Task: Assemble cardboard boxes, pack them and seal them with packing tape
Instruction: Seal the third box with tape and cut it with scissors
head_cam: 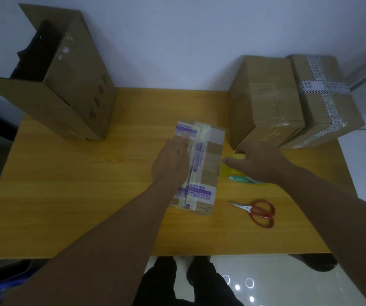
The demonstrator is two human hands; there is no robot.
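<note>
One glossy, tape-wrapped cardboard box (210, 155) under flat left fingers (181, 143); right fingers (230, 160) curled round translucent yellow tape roll (230, 171).

- The place looked like a small packing room or office corner.
- A wooden desk (89, 195) stood against a plain white wall (177, 40).
- Sealed boxes (265, 102) sat at its right end and a big open box (78, 96) at its left.
- A tape roll (230, 172) and red scissors (257, 212) lay on it.
- The floor (288, 283) was glossy pale tile.
</note>
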